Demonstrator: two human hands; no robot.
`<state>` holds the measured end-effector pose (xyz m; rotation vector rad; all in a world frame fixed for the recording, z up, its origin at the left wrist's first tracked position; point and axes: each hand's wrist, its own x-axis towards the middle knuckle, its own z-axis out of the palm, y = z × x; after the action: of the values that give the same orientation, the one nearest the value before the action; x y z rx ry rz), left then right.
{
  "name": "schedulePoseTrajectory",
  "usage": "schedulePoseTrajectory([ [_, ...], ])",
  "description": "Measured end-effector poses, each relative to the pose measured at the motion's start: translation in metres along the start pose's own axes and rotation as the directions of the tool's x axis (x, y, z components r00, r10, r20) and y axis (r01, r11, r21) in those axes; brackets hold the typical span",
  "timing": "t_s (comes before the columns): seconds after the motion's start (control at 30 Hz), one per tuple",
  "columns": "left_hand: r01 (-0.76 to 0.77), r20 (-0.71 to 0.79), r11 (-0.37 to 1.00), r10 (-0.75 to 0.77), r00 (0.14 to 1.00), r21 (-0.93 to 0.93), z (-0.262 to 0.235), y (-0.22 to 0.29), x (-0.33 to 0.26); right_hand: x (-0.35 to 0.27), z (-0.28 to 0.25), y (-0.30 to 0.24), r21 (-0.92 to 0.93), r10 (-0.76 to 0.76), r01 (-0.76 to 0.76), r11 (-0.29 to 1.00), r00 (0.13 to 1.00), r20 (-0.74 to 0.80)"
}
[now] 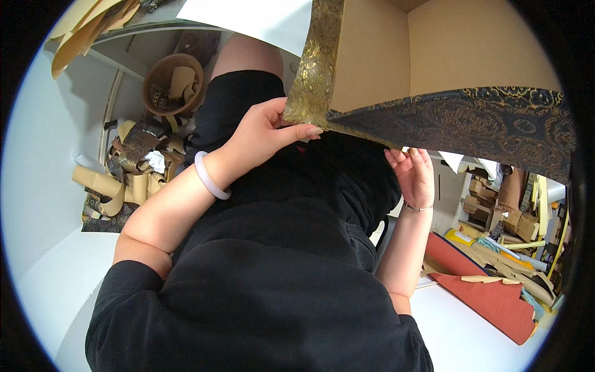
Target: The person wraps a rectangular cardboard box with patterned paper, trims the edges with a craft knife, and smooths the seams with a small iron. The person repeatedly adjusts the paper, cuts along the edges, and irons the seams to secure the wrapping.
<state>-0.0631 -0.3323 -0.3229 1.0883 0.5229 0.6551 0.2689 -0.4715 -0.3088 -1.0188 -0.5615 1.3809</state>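
The person's two hands held a box [375,59] at its lower edge, the left hand [257,133] pinching its near-left corner between thumb and fingers, the right hand [416,177] with bent fingertips against the underside; whether those closed on anything could not be told. The box stood above the lap, at upper right of the view and cut off by its border. Its inner walls were plain, smooth brown board meeting at a straight crease; a dark covering [471,127] with raised-looking gold scrollwork wrapped the near side, and a glossy gold embossed strip [315,62] edged the left. Its open mouth faced the wearer; the dark side ran left to right, dipping rightward, though the box's overall long axis was unclear. The left forearm slanted up and inward, the right rose steeply. Beyond lay a round woven basket [149,93] and a jagged-edged red sheet [489,304].
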Motion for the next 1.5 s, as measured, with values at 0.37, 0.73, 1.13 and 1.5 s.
schedulePoseTrajectory([
  [0.37,-0.037,0.001,0.999,0.037,0.999,0.022,0.0,-0.004,0.0,0.0,0.001,0.0,0.033,-0.006,0.005,0.999,0.999,0.032],
  [0.73,0.079,0.022,0.996,-0.079,0.997,0.036,-0.004,-0.005,-0.001,0.0,-0.009,0.005,-0.026,0.045,-0.046,0.999,0.999,-0.02],
  [1.13,0.141,-0.095,0.957,-0.17,0.981,-0.252,-0.005,-0.009,0.009,-0.003,-0.012,0.015,0.145,0.019,-0.027,0.989,0.998,0.052],
  [1.5,0.152,-0.068,0.98,-0.162,0.984,-0.129,-0.005,-0.009,0.008,-0.004,0.001,0.004,-0.234,0.09,-0.126,0.964,0.983,-0.158],
])
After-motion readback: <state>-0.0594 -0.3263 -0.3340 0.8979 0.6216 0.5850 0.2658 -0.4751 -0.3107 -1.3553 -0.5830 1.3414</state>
